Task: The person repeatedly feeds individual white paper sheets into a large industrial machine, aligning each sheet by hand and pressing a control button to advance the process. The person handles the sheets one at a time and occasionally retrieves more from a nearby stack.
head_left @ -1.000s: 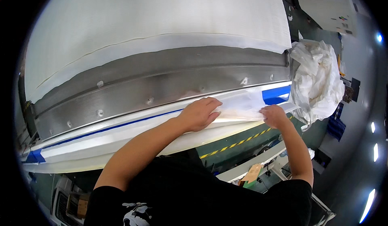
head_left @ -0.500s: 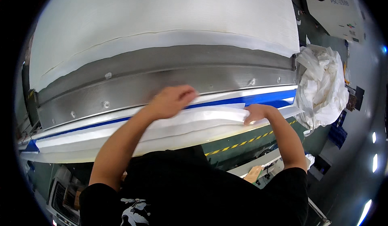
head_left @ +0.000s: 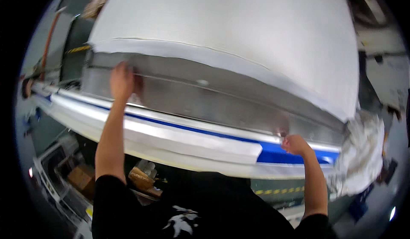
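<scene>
A long grey metal plate [head_left: 188, 98] runs across in front of me, with a faint reflection of each hand in it. My left hand [head_left: 121, 83] is over the left part of this plate; its fingers are smeared by motion. My right hand [head_left: 295, 145] is closed, its fingers curled at the plate's near edge above a blue strip [head_left: 282, 153]. Whatever those fingers might hold is hidden. Along the near side lies a white strip [head_left: 192, 143], whose right end stops short of my right hand and leaves the blue strip bare there.
A wide white sheet [head_left: 239, 21] covers the surface beyond the plate. Crumpled white material [head_left: 363, 149] hangs at the right end. Below, at the lower left, are a brown cardboard box [head_left: 83, 181] and a white-framed cart [head_left: 51, 187]. Yellow-black tape [head_left: 277, 191] marks the green floor.
The view has swung leftward. My left hand has moved left and farther out over the metal plate. My right hand has let go of the white strip and is now closed at the plate's edge.
</scene>
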A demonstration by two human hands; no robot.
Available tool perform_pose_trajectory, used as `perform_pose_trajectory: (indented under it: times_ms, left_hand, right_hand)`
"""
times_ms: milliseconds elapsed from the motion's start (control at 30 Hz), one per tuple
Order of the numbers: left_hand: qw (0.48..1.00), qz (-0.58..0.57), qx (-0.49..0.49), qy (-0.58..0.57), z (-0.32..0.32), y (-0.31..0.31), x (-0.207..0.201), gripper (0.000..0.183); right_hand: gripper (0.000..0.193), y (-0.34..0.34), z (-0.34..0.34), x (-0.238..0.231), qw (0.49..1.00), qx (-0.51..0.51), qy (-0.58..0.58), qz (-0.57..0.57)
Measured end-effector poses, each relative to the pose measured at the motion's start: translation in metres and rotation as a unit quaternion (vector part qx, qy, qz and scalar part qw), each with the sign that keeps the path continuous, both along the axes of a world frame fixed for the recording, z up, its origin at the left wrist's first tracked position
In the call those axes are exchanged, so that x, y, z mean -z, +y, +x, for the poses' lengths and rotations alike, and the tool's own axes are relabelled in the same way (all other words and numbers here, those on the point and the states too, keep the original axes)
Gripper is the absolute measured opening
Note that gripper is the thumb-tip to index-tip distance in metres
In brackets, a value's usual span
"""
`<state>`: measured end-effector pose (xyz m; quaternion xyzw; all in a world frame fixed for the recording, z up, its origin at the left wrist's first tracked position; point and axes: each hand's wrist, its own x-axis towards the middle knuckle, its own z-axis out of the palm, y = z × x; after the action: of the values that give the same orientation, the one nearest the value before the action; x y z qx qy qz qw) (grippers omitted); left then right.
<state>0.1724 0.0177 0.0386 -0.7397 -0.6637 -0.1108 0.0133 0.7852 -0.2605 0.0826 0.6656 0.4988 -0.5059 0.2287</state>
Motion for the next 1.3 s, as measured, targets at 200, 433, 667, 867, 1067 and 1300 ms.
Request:
perform_pose_trajectory:
  times_ms: [200, 433, 667, 867, 1067, 1300]
  left_hand:
    - [0.996, 0.081, 0.027, -0.039, -0.02, 0.016, 0.017, 0.035]
    - [0.99, 0.083, 0.031, -0.107, -0.008, 0.013, 0.013, 0.037]
    - [0.99, 0.061, 0.012, -0.127, -0.012, 0.016, 0.007, 0.04]
    - [0.988, 0.04, 0.01, -0.15, -0.009, 0.016, 0.007, 0.039]
    - [0.979, 0.019, 0.013, -0.2, -0.014, 0.021, 0.001, 0.041]
    - [0.975, 0.203, -0.018, -0.089, -0.076, 0.11, -0.014, 0.053]
  right_hand:
    - [0.025, 0.161, -0.18, -0.014, 0.97, -0.081, 0.054, 0.223]
    - [0.02, 0.349, -0.385, -0.031, 0.89, -0.121, 0.211, 0.386]
    - [0.02, 0.479, -0.533, -0.008, 0.824, -0.124, 0.28, 0.477]
    - [0.021, 0.509, -0.559, 0.0, 0.83, -0.146, 0.222, 0.491]
    - [0.018, 0.507, -0.561, 0.003, 0.831, -0.127, 0.174, 0.513]
    - [0.017, 0.505, -0.559, 0.007, 0.82, -0.125, 0.162, 0.534]
